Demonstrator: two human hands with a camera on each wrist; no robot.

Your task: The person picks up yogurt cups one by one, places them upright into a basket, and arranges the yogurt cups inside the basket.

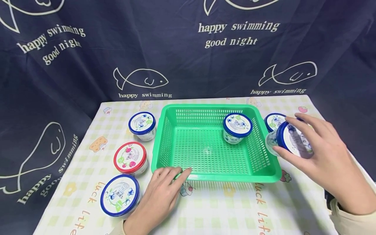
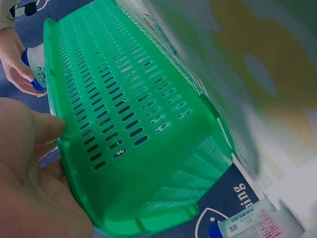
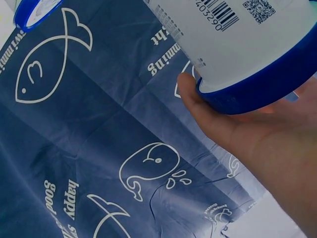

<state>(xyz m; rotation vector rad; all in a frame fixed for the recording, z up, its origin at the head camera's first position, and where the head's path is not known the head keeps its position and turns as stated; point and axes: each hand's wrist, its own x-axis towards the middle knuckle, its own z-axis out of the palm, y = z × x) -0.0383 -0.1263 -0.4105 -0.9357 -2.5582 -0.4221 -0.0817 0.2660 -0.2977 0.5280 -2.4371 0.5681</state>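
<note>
A green plastic basket with slotted walls sits on the table, and my left hand grips its near rim toward the left corner. In the left wrist view, the thumb and fingers of that hand are on either side of the rim. To the right of the basket, my right hand holds a blue-lidded yogurt tub tilted, above the table. Its printed side with a barcode shows in the right wrist view. Inside the basket, at the right, stands another blue-lidded tub.
Left of the basket stand a blue-lidded tub, a red-lidded tub and another blue-lidded tub. One more blue-lidded tub is partly hidden behind the held one. A dark fish-print curtain hangs behind the table.
</note>
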